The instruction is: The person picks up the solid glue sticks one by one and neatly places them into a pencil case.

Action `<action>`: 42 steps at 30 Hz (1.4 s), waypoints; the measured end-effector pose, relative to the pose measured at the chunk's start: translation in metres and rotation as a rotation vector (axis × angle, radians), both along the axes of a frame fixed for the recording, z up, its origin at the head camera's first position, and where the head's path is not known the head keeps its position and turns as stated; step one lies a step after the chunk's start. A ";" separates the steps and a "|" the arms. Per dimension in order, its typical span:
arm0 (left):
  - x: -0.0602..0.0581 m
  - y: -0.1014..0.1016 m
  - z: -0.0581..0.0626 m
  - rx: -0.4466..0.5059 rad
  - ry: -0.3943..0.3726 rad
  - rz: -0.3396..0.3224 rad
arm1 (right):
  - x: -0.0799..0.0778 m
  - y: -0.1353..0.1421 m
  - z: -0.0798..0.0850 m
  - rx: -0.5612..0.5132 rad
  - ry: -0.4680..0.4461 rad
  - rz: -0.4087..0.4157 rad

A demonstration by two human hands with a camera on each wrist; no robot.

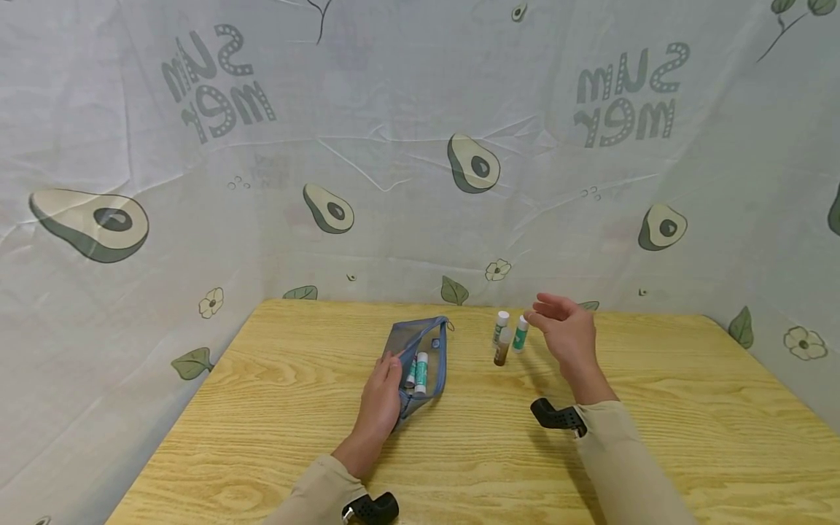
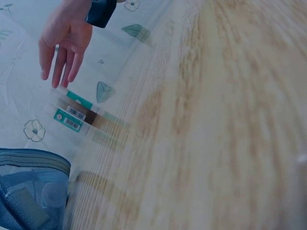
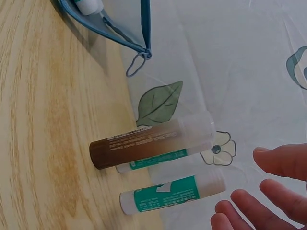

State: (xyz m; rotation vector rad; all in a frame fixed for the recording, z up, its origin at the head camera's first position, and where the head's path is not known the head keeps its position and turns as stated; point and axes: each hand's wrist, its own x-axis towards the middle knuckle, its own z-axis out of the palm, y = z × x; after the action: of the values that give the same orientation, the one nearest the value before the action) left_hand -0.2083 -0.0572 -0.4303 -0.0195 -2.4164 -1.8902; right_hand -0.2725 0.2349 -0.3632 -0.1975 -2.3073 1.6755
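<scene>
A blue mesh zipper pouch (image 1: 441, 368) stands unzipped on the table, with two green-and-white glue sticks (image 1: 421, 373) inside. My left hand (image 1: 382, 390) grips the pouch by its left side, thumb near the opening. To the right of the pouch, three glue sticks stand upright in a small group: a brown one (image 3: 144, 143) in front and two with green labels, one at the back (image 1: 502, 328) and one at the right (image 3: 165, 194). My right hand (image 1: 566, 332) hovers beside the right green glue stick, fingers apart and holding nothing, fingertips close to its cap.
The wood-grain table (image 1: 262, 408) reaches back to a pale curtain (image 1: 394, 146) printed with avocados, leaves and flowers. That curtain also closes off both sides. A cord loop (image 3: 136, 64) hangs from the pouch's zipper end. Black camera mounts (image 1: 558, 415) sit on both wrists.
</scene>
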 end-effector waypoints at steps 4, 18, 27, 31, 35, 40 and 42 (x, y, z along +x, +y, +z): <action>0.000 0.000 -0.001 0.004 -0.003 -0.002 | -0.001 0.000 -0.004 0.004 -0.013 0.007; 0.000 0.000 0.000 0.006 -0.008 -0.001 | -0.006 0.000 -0.016 -0.006 -0.073 0.047; 0.002 -0.001 0.003 0.016 -0.008 -0.003 | -0.009 0.002 -0.026 0.037 -0.119 0.065; 0.001 0.000 0.002 0.013 -0.011 -0.001 | -0.010 0.003 -0.033 0.027 -0.149 0.075; 0.000 0.000 0.002 0.011 -0.017 0.003 | -0.011 0.003 -0.038 0.029 -0.164 0.078; -0.001 0.000 0.001 0.013 -0.018 0.005 | -0.012 0.003 -0.042 0.027 -0.159 0.073; -0.002 0.000 0.001 0.012 -0.017 0.006 | -0.012 0.003 -0.042 0.031 -0.155 0.069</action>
State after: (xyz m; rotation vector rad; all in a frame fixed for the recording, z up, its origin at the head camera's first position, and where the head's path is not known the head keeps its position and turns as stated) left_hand -0.2104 -0.0571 -0.4298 0.0051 -2.4136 -1.9098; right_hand -0.2849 0.2377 -0.4056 -0.2520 -2.4777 1.7108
